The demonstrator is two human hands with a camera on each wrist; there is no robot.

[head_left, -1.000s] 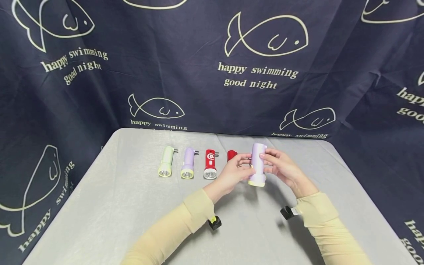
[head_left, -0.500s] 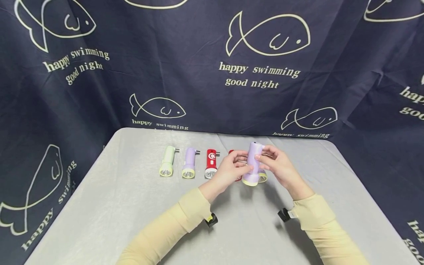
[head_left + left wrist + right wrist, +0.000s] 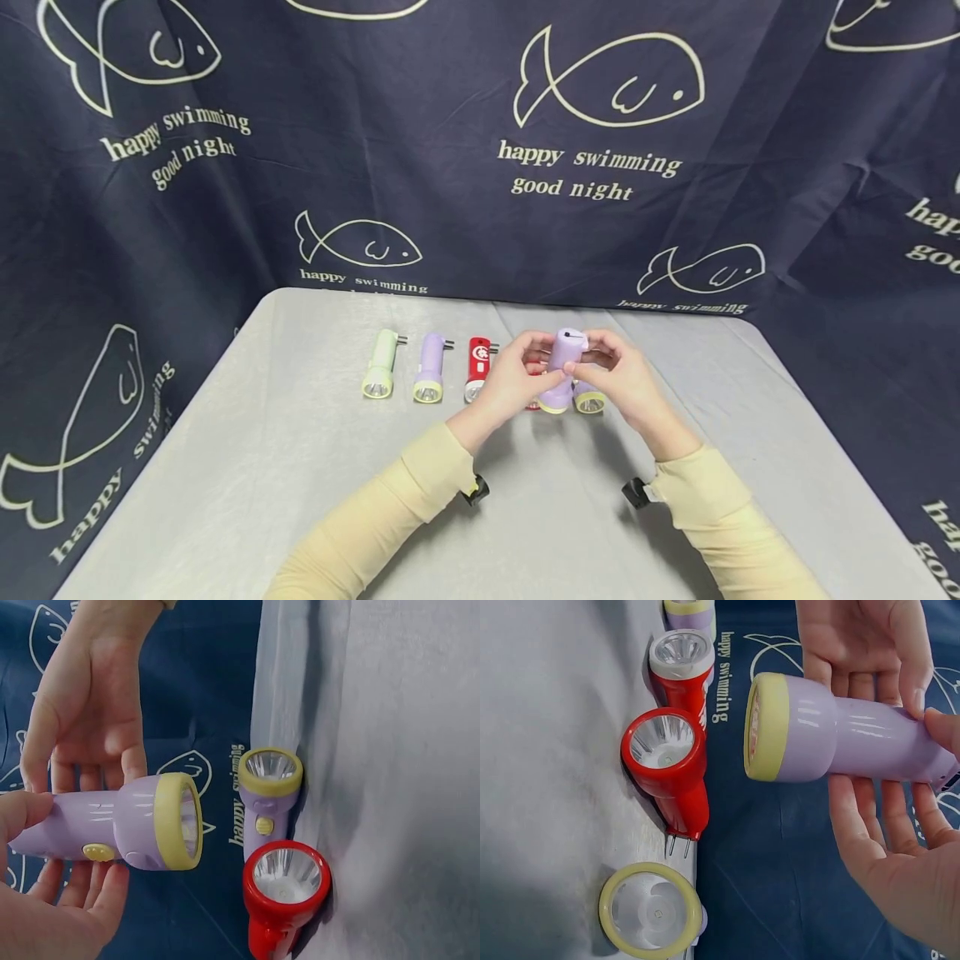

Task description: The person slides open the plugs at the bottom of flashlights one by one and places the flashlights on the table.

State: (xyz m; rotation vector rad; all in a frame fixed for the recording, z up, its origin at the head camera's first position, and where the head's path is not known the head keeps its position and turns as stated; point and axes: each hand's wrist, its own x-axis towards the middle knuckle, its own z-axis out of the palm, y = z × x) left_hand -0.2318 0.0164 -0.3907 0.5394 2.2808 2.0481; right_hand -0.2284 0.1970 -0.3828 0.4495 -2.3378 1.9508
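Above the table, a lilac flashlight point(image 3: 564, 354) with a yellow rim is held up between both hands. My left hand point(image 3: 517, 377) grips it from the left, thumb along the barrel. From the other side my right hand point(image 3: 626, 387) pinches the barrel with thumb and fingers. Its tail end, with a dark slot, tilts toward the head camera. A yellow button point(image 3: 98, 852) shows on the barrel in the left wrist view. Behind the hands lie a red flashlight point(image 3: 664, 761) and a second lilac flashlight point(image 3: 589, 402), both partly hidden in the head view.
To the left, a pale green flashlight point(image 3: 382, 364), another lilac flashlight point(image 3: 431, 367) and a red flashlight with a silver-white rim point(image 3: 478, 363) lie in a row, plug prongs out. A grey cloth covers the table point(image 3: 300, 467). A dark blue fish-print curtain point(image 3: 450, 150) surrounds it.
Both hands have shifted slightly left with the lilac flashlight. It has tipped so its tail end faces the camera more, and the lilac flashlight behind it has come into view.
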